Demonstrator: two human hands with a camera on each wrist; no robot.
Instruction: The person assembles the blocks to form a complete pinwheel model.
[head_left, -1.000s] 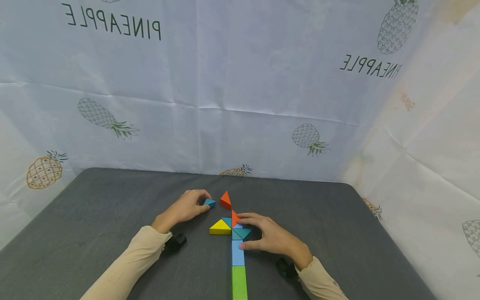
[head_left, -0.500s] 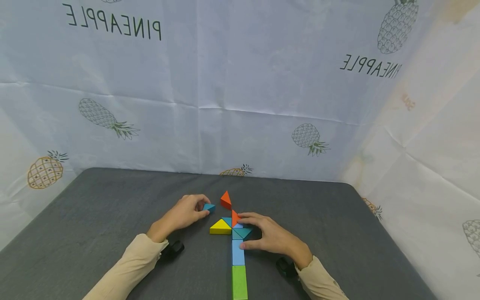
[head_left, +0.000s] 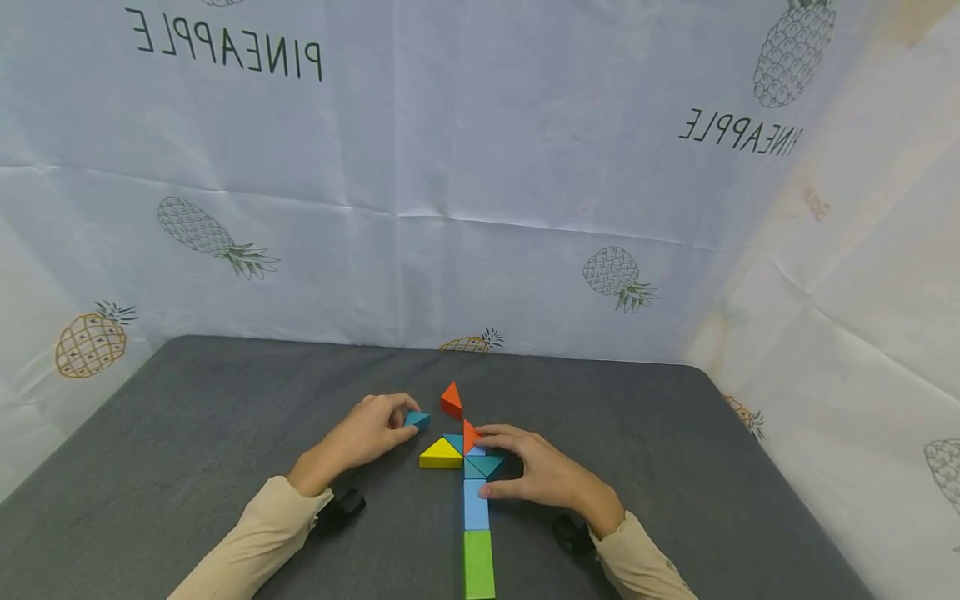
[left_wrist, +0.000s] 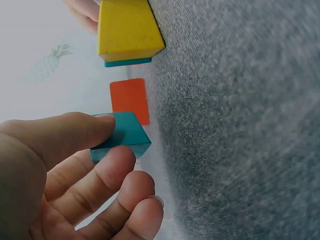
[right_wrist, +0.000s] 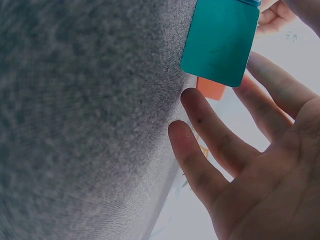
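Note:
My left hand (head_left: 366, 433) pinches a blue-teal triangular block (head_left: 417, 420) between thumb and fingers; the left wrist view shows the thumb on its broad face. My right hand (head_left: 546, 472) lies beside a line of blocks with its fingers spread. Its index fingertip is at an orange triangular block (head_left: 469, 435), and its thumb touches a light blue rectangular block (head_left: 476, 505). Between thumb and index finger is a teal triangular block (head_left: 489, 467), large in the right wrist view. A second orange triangular block (head_left: 452, 402) lies apart, beyond the line.
A yellow triangular block (head_left: 441, 456) sits left of the line, with a blue triangular block (head_left: 453, 442) against it. A green rectangular block (head_left: 478, 565) forms the near end. The dark grey table (head_left: 225, 400) ends at a pineapple-print curtain (head_left: 480, 167).
My left hand has drawn slightly back toward me, bringing the blue-teal triangular block nearer the yellow one. The right hand and the laid blocks stay in place.

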